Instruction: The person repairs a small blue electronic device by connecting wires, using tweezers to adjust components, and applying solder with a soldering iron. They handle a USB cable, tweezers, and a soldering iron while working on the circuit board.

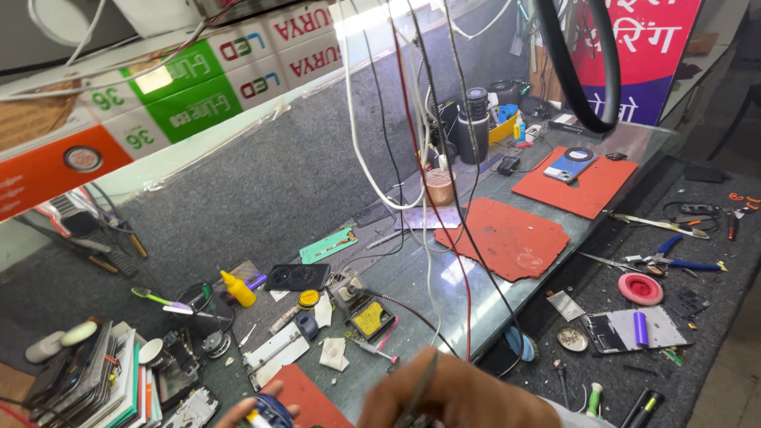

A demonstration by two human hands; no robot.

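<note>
At the bottom edge my right hand (452, 396) is closed around a thin grey tool (418, 388) that points down out of the picture. My left hand (258, 412) shows only its fingertips, pinching a small blue round object (272, 408) over a red mat (305, 396). What lies under the tool tip is cut off by the frame. Close above my hands sit a yellow sponge in a black holder (369, 319), white scraps of paper (333, 353) and a small yellow bottle (238, 288).
A glass-topped bench carries two more red mats (511, 238), one bearing a blue phone (571, 164). Wires (428, 182) hang down across the middle. Tweezers, a red tape roll (640, 288) and an opened phone (626, 330) lie at right; stacked phones (79, 380) at left.
</note>
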